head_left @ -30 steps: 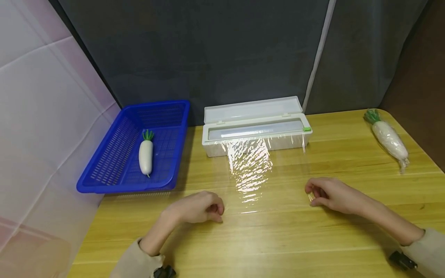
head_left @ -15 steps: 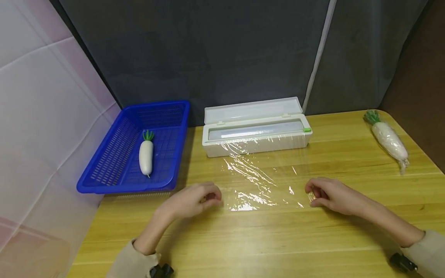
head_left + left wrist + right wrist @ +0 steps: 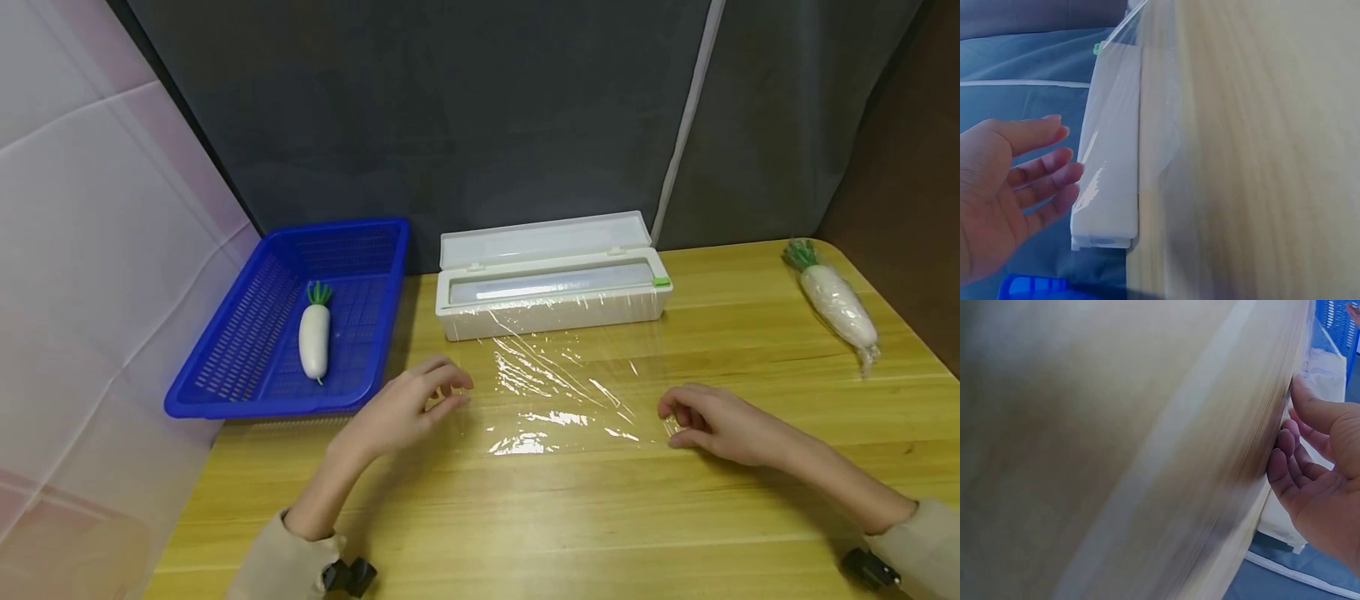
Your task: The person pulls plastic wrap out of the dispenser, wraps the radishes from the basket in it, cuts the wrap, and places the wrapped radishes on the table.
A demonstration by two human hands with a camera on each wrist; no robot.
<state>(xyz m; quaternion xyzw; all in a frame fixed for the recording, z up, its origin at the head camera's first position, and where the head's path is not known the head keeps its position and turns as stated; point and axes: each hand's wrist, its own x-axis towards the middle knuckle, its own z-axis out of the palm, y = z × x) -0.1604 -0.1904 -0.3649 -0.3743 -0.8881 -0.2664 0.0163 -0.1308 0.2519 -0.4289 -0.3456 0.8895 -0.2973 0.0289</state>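
A sheet of clear plastic wrap (image 3: 555,392) stretches from a white wrap dispenser (image 3: 555,314) toward me over the table. My right hand (image 3: 720,425) pinches the sheet's near right corner between thumb and fingers; in the right wrist view the fingertips of that hand (image 3: 1322,465) come together. Off the sheet's left edge is my left hand (image 3: 408,404), thumb and fingers apart. Nothing shows between the fingers of that hand (image 3: 1019,178) in the left wrist view. The dispenser's lid (image 3: 547,237) is raised, and a green slider (image 3: 661,282) sits at its right end.
At left stands a blue basket (image 3: 285,409) with a white radish (image 3: 314,340) in it. Another radish (image 3: 837,304), wrapped in film, lies at the far right of the wooden table (image 3: 570,525). A dark curtain (image 3: 420,108) hangs behind the dispenser.
My left hand has let go of the wrap's left corner and moved up and slightly left, its fingers spreading. The sheet has sagged and creased. My right hand has stayed in place.
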